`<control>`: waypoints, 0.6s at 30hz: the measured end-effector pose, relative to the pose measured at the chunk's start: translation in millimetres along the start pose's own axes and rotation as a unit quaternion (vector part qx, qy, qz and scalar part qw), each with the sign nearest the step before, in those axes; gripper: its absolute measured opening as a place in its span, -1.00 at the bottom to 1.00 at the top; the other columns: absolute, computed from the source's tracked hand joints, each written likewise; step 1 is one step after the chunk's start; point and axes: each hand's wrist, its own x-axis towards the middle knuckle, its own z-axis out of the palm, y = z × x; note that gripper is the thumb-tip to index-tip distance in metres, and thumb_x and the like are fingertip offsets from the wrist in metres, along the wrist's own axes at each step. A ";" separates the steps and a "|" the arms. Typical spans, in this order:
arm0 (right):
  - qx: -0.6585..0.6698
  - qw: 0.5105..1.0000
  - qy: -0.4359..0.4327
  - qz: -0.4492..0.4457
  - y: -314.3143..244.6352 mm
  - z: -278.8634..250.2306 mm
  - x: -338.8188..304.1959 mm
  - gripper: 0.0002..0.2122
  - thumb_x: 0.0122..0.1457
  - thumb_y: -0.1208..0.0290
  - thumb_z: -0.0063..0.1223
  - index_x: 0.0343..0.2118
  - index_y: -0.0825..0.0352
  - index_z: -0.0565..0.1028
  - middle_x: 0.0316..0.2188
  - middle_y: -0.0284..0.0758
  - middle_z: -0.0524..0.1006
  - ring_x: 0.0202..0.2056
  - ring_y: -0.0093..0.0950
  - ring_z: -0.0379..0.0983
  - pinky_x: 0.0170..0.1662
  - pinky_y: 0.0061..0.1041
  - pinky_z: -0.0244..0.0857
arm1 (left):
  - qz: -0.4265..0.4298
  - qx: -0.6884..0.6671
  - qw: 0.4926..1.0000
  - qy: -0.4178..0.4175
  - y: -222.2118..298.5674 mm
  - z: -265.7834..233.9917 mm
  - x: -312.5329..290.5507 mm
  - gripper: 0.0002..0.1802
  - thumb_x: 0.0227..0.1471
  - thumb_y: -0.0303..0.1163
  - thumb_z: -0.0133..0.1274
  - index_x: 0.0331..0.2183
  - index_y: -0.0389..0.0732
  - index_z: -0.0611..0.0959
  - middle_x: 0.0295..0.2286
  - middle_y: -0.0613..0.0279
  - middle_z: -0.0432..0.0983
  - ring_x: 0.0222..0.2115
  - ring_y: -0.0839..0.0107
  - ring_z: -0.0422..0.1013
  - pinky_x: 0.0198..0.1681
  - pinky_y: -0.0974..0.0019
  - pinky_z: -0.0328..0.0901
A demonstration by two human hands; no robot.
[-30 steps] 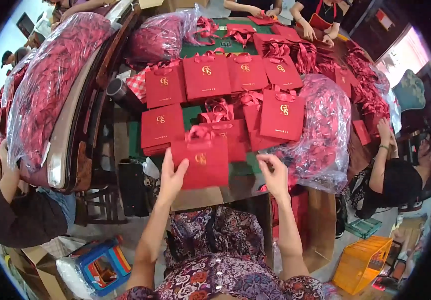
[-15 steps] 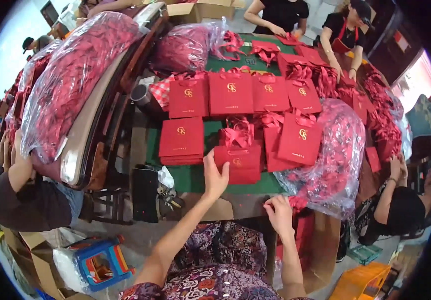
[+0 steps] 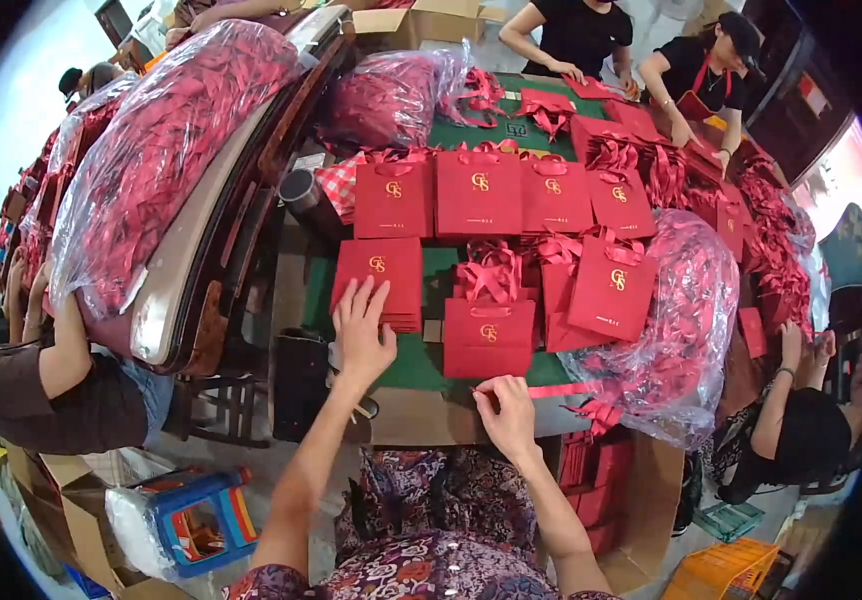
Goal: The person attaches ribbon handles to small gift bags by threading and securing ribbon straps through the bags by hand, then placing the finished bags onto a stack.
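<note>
My left hand (image 3: 363, 335) lies with spread fingers on the lower part of a stack of red paper gift bags (image 3: 379, 268). Between thumb and fingertips, my right hand (image 3: 508, 415) pinches the end of a red ribbon (image 3: 558, 390) at the table's front edge. That ribbon runs right toward a clear plastic sack (image 3: 691, 320) full of red ribbon-handled bags. Just beyond my right hand, a single red gift bag (image 3: 489, 352) lies flat, its gold emblem facing up. Red ribbon loops (image 3: 488, 275) bunch behind it.
More red bags (image 3: 479, 195) stand in a row across the green tabletop (image 3: 421, 372). A dark cup (image 3: 301, 188) is at their left. Black pouch (image 3: 301, 385) at the front left. Co-workers (image 3: 701, 80) handle bags at the far side. An open carton (image 3: 651, 500) stands below on the right.
My left hand has left the single bag and moved left onto the stack. My right hand has shifted left, drawing the ribbon out straight from beside the plastic sack.
</note>
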 end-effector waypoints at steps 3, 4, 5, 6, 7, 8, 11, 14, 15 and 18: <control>0.031 0.999 -0.025 0.013 -3.6 6.9 -0.2 -0.90 0.10 0.46 0.21 -0.38 0.31 0.50 -0.43 -0.27 0.49 -0.30 -0.23 0.40 -0.25 -0.26 0.31 | 0.009 0.004 0.999 -0.043 -18.1 -0.6 1.3 -0.26 -0.12 -0.55 0.09 0.18 -0.09 0.43 0.20 0.06 0.25 0.18 0.01 0.17 0.24 -0.03 0.04; 0.045 0.999 -0.028 0.009 -7.0 9.5 -1.5 -0.90 0.11 0.45 0.21 -0.38 0.31 0.51 -0.45 -0.27 0.49 -0.32 -0.23 0.41 -0.27 -0.26 0.31 | 0.004 -0.004 0.998 -0.068 -20.3 1.8 0.1 -0.30 -0.10 -0.52 0.11 0.16 -0.10 0.45 0.18 0.09 0.28 0.17 0.04 0.19 0.23 -0.02 0.05; 0.059 0.998 -0.032 0.006 -10.7 12.7 -2.5 -0.90 0.11 0.44 0.20 -0.38 0.31 0.51 -0.46 -0.27 0.49 -0.33 -0.24 0.41 -0.28 -0.27 0.31 | -0.001 -0.011 0.996 -0.093 -22.3 4.3 -1.3 -0.33 -0.08 -0.48 0.12 0.14 -0.12 0.47 0.16 0.11 0.32 0.16 0.07 0.20 0.22 0.00 0.06; 0.059 0.998 -0.023 -0.017 -10.5 19.3 -2.8 -0.89 0.12 0.44 0.19 -0.39 0.32 0.49 -0.48 -0.25 0.49 -0.36 -0.24 0.43 -0.30 -0.27 0.32 | 0.033 0.007 0.998 -0.050 -24.1 6.7 -3.0 -0.40 -0.07 -0.48 0.14 0.09 -0.12 0.53 0.08 0.18 0.43 0.08 0.11 0.29 0.16 0.06 0.11; 0.059 0.998 -0.024 -0.015 -9.3 23.5 -3.1 -0.89 0.12 0.44 0.19 -0.39 0.32 0.49 -0.48 -0.25 0.49 -0.36 -0.24 0.43 -0.30 -0.27 0.32 | 0.033 0.006 0.998 -0.052 -24.8 6.7 -5.5 -0.40 -0.07 -0.48 0.14 0.09 -0.12 0.53 0.08 0.18 0.43 0.08 0.11 0.29 0.16 0.06 0.11; 0.071 0.997 -0.023 -0.004 -8.4 26.7 -2.6 -0.89 0.13 0.44 0.19 -0.38 0.33 0.48 -0.47 -0.24 0.49 -0.37 -0.24 0.43 -0.30 -0.27 0.32 | 0.052 0.013 0.998 -0.045 -25.9 5.9 -8.3 -0.42 -0.08 -0.50 0.13 0.06 -0.11 0.56 0.04 0.20 0.47 0.04 0.13 0.32 0.13 0.07 0.13; 0.102 0.994 -0.020 0.033 1.2 31.4 3.4 -0.88 0.14 0.47 0.16 -0.36 0.34 0.45 -0.43 -0.22 0.48 -0.35 -0.19 0.45 -0.29 -0.26 0.33 | 0.089 -0.003 0.996 0.015 -15.5 -1.8 -17.2 -0.50 -0.15 -0.53 0.17 -0.06 -0.07 0.66 -0.07 0.30 0.55 -0.08 0.21 0.39 0.00 0.11 0.21; 0.075 0.997 0.005 0.016 17.7 38.1 12.0 -0.90 0.14 0.51 0.14 -0.35 0.35 0.43 -0.38 -0.19 0.46 -0.29 -0.14 0.44 -0.23 -0.23 0.32 | 0.101 -0.016 0.991 0.087 0.5 -12.1 -40.7 -0.55 -0.20 -0.53 0.22 -0.15 -0.01 0.72 -0.15 0.37 0.57 -0.15 0.25 0.41 -0.08 0.15 0.23; 0.063 0.998 0.014 0.013 23.6 39.7 15.5 -0.90 0.14 0.52 0.13 -0.34 0.36 0.43 -0.37 -0.17 0.46 -0.27 -0.13 0.44 -0.21 -0.23 0.31 | 0.101 -0.025 0.990 0.100 8.0 -15.6 -50.8 -0.56 -0.20 -0.53 0.22 -0.17 -0.01 0.73 -0.17 0.37 0.57 -0.16 0.24 0.42 -0.10 0.16 0.23; 0.057 0.998 0.020 0.001 31.9 43.5 31.9 -0.89 0.15 0.52 0.13 -0.32 0.37 0.42 -0.36 -0.15 0.46 -0.26 -0.11 0.43 -0.19 -0.22 0.31 | 0.098 -0.051 0.989 0.094 27.0 -19.3 -86.9 -0.66 -0.15 -0.50 0.24 -0.22 -0.01 0.76 -0.22 0.40 0.57 -0.20 0.27 0.41 -0.12 0.19 0.23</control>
